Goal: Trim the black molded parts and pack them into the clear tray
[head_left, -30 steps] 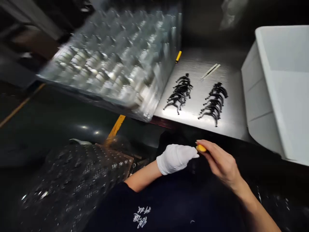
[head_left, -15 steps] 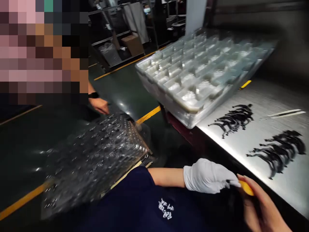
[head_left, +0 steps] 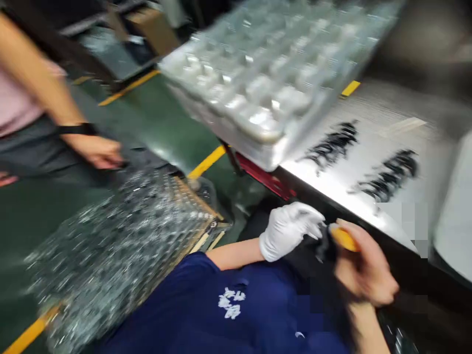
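Observation:
My left hand wears a white glove and its fingers pinch a small dark piece just below the table's front edge. My bare right hand is closed round a small yellow tool, whose tip meets the gloved fingers. Both hands hover over my dark blue lap. The picture is smeared by motion, so the dark piece between the fingers is hard to make out.
Two piles of black curved parts lie on the metal table. A stack of clear blister trays overhangs its left end. Another clear tray stack sits at my left. Another person's hand rests beyond it.
The view has swung and blurred. My hands stay together with the yellow tool. The other person's arm now shows more at the left.

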Available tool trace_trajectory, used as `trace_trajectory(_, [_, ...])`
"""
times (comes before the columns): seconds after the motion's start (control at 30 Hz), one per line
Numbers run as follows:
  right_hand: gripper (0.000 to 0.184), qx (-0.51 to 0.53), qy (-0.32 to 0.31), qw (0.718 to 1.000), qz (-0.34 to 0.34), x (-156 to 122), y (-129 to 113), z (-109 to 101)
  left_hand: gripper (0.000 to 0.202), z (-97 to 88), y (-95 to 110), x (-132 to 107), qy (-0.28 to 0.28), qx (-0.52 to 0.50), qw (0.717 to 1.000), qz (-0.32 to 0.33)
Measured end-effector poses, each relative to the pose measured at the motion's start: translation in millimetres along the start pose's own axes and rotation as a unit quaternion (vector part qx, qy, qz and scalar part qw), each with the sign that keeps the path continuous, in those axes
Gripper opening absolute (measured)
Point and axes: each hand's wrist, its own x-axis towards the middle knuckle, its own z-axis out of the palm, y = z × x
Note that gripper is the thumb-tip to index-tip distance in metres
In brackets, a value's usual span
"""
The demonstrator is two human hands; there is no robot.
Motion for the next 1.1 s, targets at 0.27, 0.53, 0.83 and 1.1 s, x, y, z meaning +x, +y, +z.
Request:
trace_trajectory(0.27, [0.043,-0.076,0.098,0.991,0.041,-3,14,5,0.024,13.2,-3,18,0.046,0.102,0.994,-0.015])
trace_trajectory(0.53, [0.045,-0.061,0.141,0.987,0.056,-6,16,5,0.026,14.0,-16,15,0.043,0.177,0.982,0.038])
trace_trajectory(0.83, [0.038,-0.032,0.039,0.994,0.099,7,7,-12,0.013,-9.3,-23,15,-0.075,0.337,0.893,0.288])
trace_trajectory(1.1, [0.03,-0.052,-0.006,0.989,0.138,7,12,-16,0.018,-19.9,-22,15,-0.136,0.398,0.836,0.353])
